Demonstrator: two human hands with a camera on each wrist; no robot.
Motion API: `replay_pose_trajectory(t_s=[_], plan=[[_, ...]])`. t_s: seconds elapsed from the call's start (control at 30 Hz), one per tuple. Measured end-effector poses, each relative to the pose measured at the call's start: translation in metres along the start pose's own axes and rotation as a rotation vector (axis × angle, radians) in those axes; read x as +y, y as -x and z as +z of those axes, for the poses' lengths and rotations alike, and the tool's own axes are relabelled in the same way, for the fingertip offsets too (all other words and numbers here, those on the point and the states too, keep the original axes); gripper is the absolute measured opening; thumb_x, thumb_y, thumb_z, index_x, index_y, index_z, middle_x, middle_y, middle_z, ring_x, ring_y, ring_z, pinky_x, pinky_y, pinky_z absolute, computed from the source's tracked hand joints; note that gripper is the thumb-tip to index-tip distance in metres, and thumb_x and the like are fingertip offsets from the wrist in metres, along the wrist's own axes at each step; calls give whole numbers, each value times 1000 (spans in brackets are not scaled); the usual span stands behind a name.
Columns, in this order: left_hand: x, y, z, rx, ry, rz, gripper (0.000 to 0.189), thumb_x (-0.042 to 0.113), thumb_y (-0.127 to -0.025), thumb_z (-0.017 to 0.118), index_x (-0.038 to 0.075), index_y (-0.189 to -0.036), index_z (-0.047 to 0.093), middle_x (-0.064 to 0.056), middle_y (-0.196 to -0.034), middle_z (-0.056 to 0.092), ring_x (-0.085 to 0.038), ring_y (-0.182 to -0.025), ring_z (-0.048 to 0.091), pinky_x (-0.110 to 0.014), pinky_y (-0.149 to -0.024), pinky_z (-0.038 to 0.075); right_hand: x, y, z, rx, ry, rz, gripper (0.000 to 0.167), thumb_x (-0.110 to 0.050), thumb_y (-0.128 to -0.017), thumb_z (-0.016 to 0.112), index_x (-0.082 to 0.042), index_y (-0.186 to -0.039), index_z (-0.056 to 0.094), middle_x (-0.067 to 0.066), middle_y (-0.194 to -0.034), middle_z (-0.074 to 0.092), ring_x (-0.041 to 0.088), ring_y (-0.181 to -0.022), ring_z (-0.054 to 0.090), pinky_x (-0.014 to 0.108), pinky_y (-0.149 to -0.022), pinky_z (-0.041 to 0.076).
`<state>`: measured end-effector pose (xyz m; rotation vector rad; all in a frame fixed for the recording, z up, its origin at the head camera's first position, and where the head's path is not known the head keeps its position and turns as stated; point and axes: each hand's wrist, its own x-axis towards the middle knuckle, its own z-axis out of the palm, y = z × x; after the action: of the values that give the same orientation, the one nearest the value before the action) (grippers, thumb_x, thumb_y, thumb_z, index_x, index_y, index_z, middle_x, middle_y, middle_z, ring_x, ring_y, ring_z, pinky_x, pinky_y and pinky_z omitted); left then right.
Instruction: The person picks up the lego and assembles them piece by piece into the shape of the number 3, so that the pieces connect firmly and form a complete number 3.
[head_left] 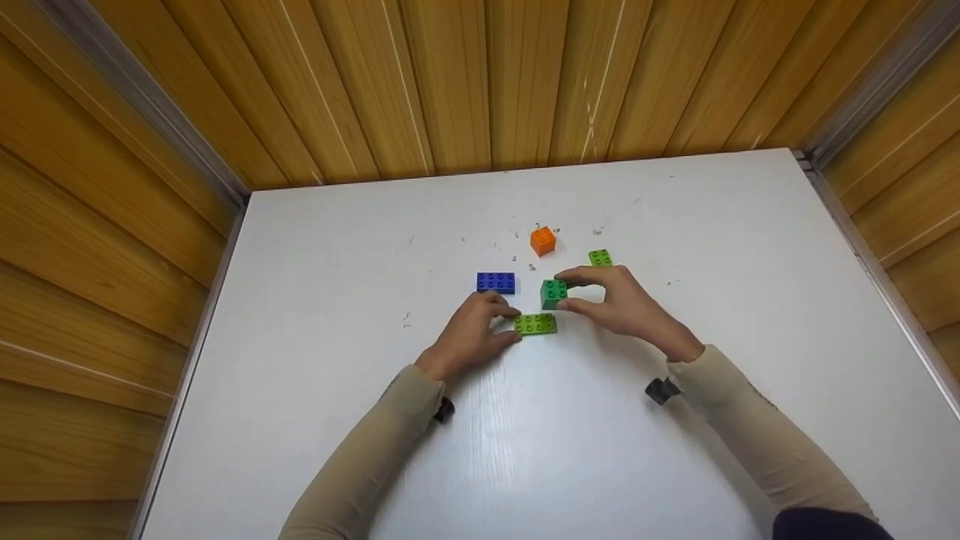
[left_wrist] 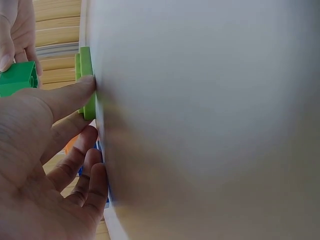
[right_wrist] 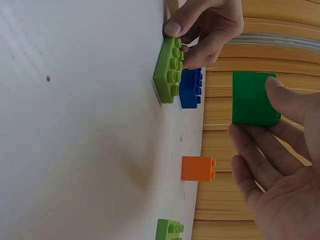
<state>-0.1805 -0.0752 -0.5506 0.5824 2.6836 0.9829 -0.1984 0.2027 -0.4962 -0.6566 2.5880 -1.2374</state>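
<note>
In the head view my left hand (head_left: 471, 330) pinches the left end of a flat lime-green toy brick (head_left: 535, 324) lying on the white table. Thumb and index finger sit on its two long sides. My right hand (head_left: 626, 304) holds a dark green square brick (head_left: 553, 294) between thumb and fingers. The right wrist view shows this green brick (right_wrist: 254, 98) raised off the table, apart from the lime-green brick (right_wrist: 167, 72). Just beyond my left fingers lies a blue brick (head_left: 496, 282), partly hidden by the hand in the left wrist view.
An orange square brick (head_left: 543, 241) stands farther back on the white table (head_left: 337, 262). A small lime-green brick (head_left: 600, 257) lies behind my right hand, partly covered by it. Dark specks are scattered around the bricks. Yellow wood-look panels (head_left: 450, 82) border the table.
</note>
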Motion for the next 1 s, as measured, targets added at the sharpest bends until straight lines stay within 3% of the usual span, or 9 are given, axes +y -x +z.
replay_pose_trajectory(t_s=[1.0], plan=[[-1, 0, -1, 16, -13, 33, 37, 28, -96, 82, 14, -130, 79, -1, -120, 67, -18, -114, 57, -37, -104, 50, 15, 3, 27, -44, -56, -57, 41, -19, -96, 83, -7, -134, 73, 10, -133, 75, 33, -122, 72, 58, -110, 53]])
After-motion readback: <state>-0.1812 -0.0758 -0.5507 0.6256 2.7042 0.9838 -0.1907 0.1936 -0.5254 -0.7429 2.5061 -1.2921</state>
